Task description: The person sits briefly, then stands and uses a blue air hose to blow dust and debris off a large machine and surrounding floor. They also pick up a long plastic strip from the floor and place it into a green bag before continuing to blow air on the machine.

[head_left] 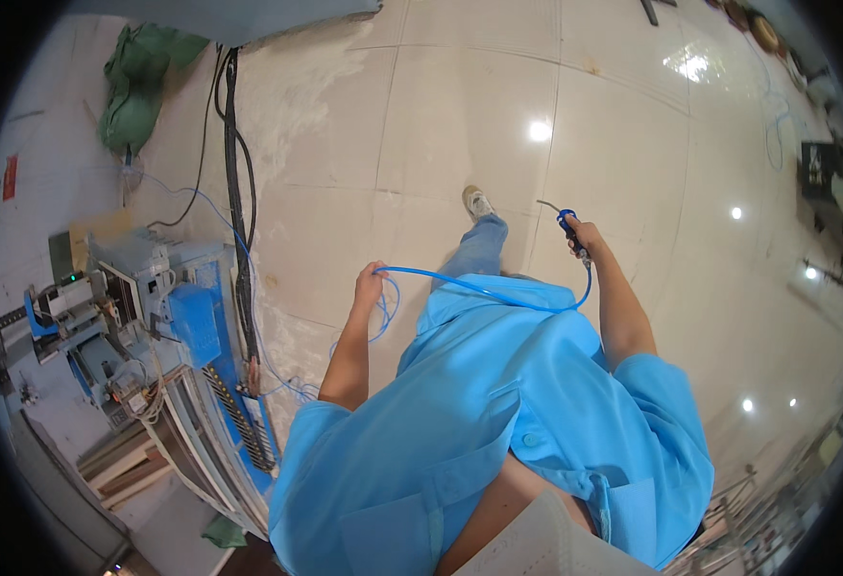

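Observation:
My right hand (pixel 587 236) is wrapped round an air blow gun (pixel 566 219) with a dark blue body and a thin bent nozzle that points up and to the left. From the gun's lower end a blue air hose (pixel 484 288) loops down and runs across in front of my blue shirt. My left hand (pixel 369 282) pinches this hose on the other side, and slack coils of it hang below that hand. Both hands are held out ahead of my body, well apart.
On the left stands a grey and blue machine (pixel 177 288) with a black cable chain (pixel 239 413). Thick black cables (pixel 239 192) run along the floor beside it. A green sack (pixel 138 86) lies at the far left. Dark equipment (pixel 830 178) stands at the right edge, on pale floor tiles (pixel 633 125).

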Demonstrator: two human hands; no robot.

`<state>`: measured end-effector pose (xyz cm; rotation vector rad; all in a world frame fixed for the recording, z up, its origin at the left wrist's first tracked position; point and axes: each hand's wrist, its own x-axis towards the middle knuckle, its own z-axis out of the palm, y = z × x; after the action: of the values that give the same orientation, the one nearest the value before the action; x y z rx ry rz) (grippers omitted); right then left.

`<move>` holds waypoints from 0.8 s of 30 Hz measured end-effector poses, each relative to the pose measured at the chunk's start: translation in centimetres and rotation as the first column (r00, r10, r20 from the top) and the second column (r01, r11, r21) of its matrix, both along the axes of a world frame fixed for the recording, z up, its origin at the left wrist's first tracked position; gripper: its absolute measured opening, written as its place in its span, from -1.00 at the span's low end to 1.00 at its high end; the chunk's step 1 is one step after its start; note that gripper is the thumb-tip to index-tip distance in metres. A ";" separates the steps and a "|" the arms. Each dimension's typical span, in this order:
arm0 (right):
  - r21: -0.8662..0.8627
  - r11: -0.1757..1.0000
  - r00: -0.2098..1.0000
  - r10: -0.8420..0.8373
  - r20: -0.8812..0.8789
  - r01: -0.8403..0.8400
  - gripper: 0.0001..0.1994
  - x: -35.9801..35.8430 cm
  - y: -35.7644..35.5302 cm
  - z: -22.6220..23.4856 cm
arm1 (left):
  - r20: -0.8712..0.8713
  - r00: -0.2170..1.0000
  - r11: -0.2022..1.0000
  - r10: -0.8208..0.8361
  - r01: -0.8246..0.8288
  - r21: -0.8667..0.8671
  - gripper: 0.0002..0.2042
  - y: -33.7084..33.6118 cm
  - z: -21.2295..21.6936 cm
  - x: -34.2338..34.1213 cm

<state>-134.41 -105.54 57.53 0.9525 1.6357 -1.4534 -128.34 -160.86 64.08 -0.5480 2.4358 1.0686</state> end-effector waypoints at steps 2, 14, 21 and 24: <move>0.066 0.994 0.994 -0.080 -0.068 0.085 -0.48 -4.8 0.2 0.0 | -0.145 0.989 0.995 0.041 -0.027 0.094 -0.78 1.2 -0.5 -2.7; 0.023 0.998 0.975 -0.059 -0.216 0.065 -0.45 -31.6 -3.6 0.7 | -0.017 0.973 0.973 0.228 -0.229 -0.039 -0.87 -1.8 0.6 -12.1; -0.023 0.834 0.796 0.518 -0.312 -0.552 -0.46 -51.7 -6.6 8.0 | -0.059 0.975 0.951 0.213 -0.221 -0.217 -0.75 3.0 -0.5 -18.7; 0.017 0.601 0.567 0.763 -0.310 -0.799 -0.49 -60.7 -7.0 16.1 | 0.036 0.977 0.971 0.211 -0.204 -0.127 -0.79 7.3 -1.7 -25.6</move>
<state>-195.07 -112.58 73.63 -0.1420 1.7950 -1.0372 -153.94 -153.57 62.37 -0.8759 2.4529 0.9758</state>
